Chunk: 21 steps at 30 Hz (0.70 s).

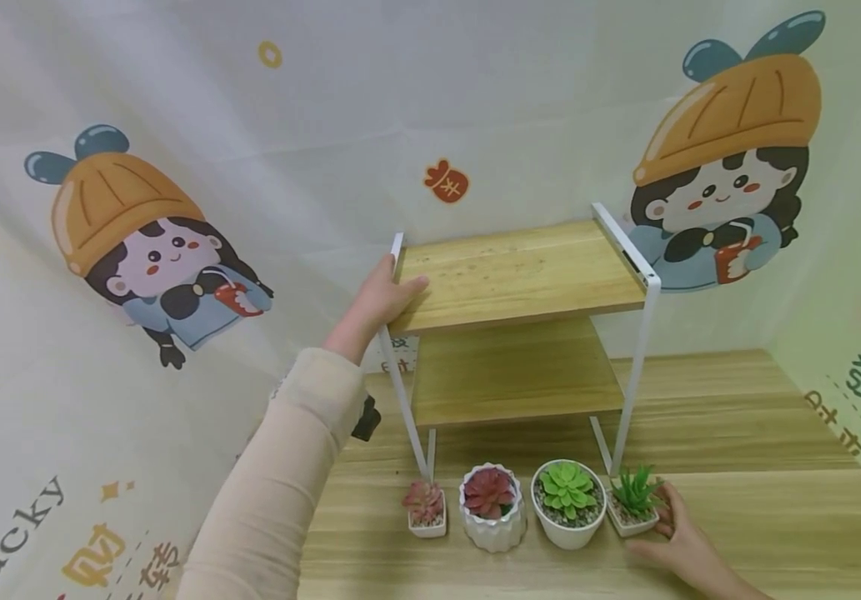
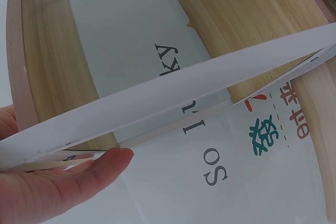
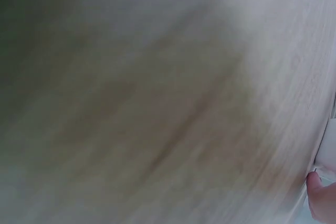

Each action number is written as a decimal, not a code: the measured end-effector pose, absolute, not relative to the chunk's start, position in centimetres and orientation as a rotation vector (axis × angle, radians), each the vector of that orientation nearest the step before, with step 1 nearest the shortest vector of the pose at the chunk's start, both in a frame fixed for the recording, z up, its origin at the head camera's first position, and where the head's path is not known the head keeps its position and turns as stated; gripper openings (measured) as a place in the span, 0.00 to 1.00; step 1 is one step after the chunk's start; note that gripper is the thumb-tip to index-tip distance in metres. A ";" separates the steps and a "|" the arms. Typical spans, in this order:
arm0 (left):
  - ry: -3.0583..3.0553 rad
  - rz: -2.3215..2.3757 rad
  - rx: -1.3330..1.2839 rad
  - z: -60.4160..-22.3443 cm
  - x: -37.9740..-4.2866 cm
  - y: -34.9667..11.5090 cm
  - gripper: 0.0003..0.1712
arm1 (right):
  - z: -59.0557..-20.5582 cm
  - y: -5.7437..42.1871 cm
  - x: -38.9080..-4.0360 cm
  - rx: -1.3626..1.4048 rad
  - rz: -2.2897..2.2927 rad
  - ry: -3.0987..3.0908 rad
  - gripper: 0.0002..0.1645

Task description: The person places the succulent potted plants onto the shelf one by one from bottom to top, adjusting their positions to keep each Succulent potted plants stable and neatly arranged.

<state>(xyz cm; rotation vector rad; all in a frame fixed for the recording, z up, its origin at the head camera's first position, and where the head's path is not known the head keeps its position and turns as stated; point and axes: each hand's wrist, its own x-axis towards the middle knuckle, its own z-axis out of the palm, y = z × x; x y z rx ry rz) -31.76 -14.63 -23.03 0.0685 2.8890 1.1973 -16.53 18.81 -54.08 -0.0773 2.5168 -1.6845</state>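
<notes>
A two-tier shelf with wooden boards [image 1: 513,271] and a white metal frame [image 1: 634,383] stands on the wooden table. My left hand [image 1: 385,293] grips its upper left side, thumb over the board; in the left wrist view the left hand [image 2: 63,184] is around the white frame bar [image 2: 173,90]. With thumb and fingers, my right hand [image 1: 678,542] holds a small square white pot with a spiky green plant [image 1: 634,500] by the shelf's front right leg. The right wrist view is mostly blurred wood, with part of the right hand [image 3: 323,198] at its edge.
Left of the spiky plant stand a round pot with a green succulent [image 1: 568,500], a ribbed white pot with a red succulent [image 1: 492,508] and a small square pot with a pinkish succulent [image 1: 426,508]. A printed cloth [image 1: 340,125] hangs behind the table [image 1: 730,517].
</notes>
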 end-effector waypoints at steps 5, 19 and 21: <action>2.894 1.182 0.063 -23.1 -31.8 -14.5 0.44 | -54.5 18.5 -17.0 -0.045 -1.627 2.571 0.50; 2.886 1.173 0.032 -22.9 -31.6 -14.5 0.45 | -55.1 17.8 -17.5 -0.003 -1.566 2.686 0.45; 2.889 1.164 0.037 -23.0 -31.6 -14.5 0.45 | -55.0 17.6 -17.5 -0.004 -1.538 2.688 0.48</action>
